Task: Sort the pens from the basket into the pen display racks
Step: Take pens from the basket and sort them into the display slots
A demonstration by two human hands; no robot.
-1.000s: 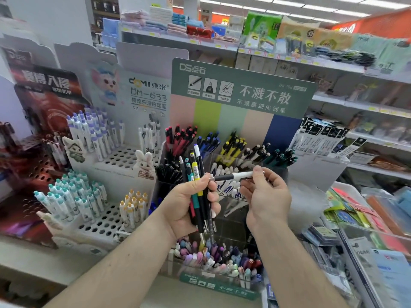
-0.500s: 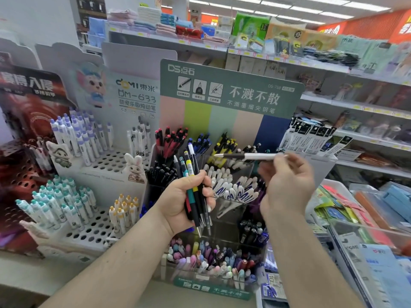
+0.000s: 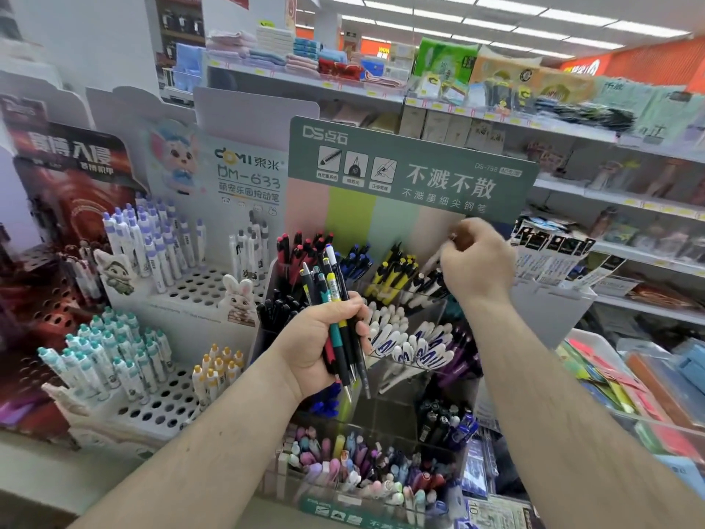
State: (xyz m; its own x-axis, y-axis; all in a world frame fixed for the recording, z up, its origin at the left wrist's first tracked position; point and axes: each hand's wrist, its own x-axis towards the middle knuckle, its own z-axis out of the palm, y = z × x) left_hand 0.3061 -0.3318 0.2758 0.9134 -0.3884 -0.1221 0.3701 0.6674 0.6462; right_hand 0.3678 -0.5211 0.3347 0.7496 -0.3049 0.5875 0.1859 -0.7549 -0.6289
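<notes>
The left hand point(image 3: 316, 337) grips a bundle of pens point(image 3: 335, 318) upright near the green rack point(image 3: 412, 166); the right hand point(image 3: 477, 257), fingers curled, pinches a blurred white pen point(image 3: 433, 261) over the rack's far compartments.

The pens point(image 3: 335, 318) gripped in the left hand point(image 3: 316, 337) have smooth plastic barrels with a slight gloss; several carry darker matt grip sections. The clear rack point(image 3: 404, 360) is transparent glossy acrylic with reflective edges. Its green header board point(image 3: 412, 166) is printed card with a matt finish. The white perforated rack point(image 3: 198, 288) looks like matt moulded plastic. The pen point(image 3: 431, 261) pinched by the right hand point(image 3: 477, 257) is blurred; its white barrel appears smooth. Folded towels point(image 3: 267, 57) on the upper shelf are soft cloth.
</notes>
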